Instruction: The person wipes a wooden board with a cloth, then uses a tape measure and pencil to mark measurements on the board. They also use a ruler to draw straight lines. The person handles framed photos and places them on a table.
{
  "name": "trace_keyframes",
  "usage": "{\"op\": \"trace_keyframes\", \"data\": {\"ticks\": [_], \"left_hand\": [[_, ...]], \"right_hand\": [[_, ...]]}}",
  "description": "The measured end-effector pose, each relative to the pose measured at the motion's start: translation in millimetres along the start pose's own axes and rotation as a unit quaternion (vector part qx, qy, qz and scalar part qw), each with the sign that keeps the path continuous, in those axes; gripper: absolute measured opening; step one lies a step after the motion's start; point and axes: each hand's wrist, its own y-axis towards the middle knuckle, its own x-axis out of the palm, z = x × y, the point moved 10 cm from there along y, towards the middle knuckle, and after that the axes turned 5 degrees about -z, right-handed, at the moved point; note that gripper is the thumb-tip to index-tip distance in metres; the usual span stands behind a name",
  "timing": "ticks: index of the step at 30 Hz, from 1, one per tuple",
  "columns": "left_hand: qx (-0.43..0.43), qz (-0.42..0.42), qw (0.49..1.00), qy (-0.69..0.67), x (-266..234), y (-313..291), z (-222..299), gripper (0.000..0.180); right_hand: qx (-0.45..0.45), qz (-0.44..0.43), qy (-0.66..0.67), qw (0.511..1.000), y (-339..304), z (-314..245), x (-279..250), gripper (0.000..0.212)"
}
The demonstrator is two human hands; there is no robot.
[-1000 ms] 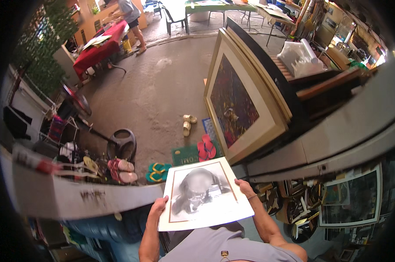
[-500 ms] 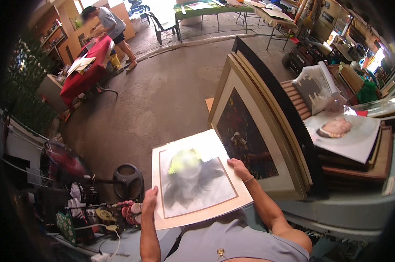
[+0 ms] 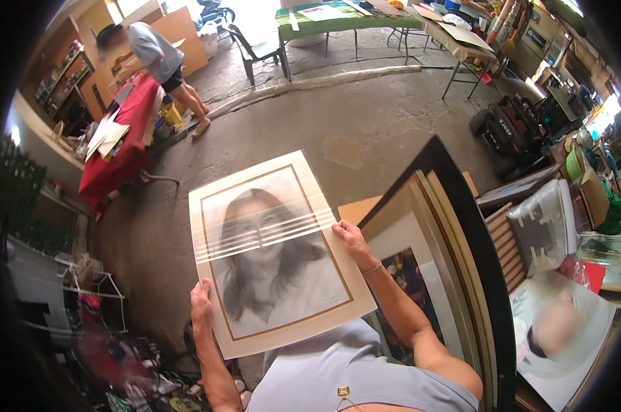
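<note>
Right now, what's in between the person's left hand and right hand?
In the head view, a matted portrait drawing fills the space between the left hand and the right hand, each holding one side edge.

We see a pale grey top (image 3: 310,374) with a faint lavender cast, its soft, plain cloth creased into loose folds across the front. Near the lower edge we make out a small gold-toned, squarish ornament (image 3: 343,392) on a thin cord. Around the wrist of the right hand (image 3: 352,240) we notice a slim, light-coloured bracelet (image 3: 372,267), and we find the right arm (image 3: 410,312) sleeveless to the shoulder
</note>
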Motion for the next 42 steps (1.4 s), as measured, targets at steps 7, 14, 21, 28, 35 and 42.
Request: {"op": "trace_keyframes", "data": {"ticks": [7,14,21,28,35,42], "left_hand": [[0.039,-0.093,0.992,0.075,99.2,277.9,90.3,0.036],[-0.02,-0.226,0.973,0.045,241.0,477.8,163.7,0.031],[0.042,-0.299,0.951,0.066,394.5,640.9,227.1,0.032],[0.07,-0.322,0.939,0.097,546.6,823.4,301.2,0.031],[0.089,-0.327,0.94,0.036,705.2,972.7,367.8,0.031],[0.078,-0.396,0.913,0.054,911.9,1147.3,396.1,0.033]], "right_hand": [[-0.049,0.141,-0.02,0.989,188.1,-47.1,-83.4,0.022],[-0.093,0.265,0.054,0.958,275.7,-133.8,-178.1,0.019],[-0.154,0.314,0.122,0.929,382.3,-201.5,-276.6,0.017],[-0.226,0.326,0.051,0.917,543.9,-327.3,-395.5,0.017],[-0.217,0.332,0.01,0.918,670.0,-444.2,-510.6,0.021],[-0.199,0.409,-0.048,0.889,783.6,-546.3,-668.6,0.025]]}}
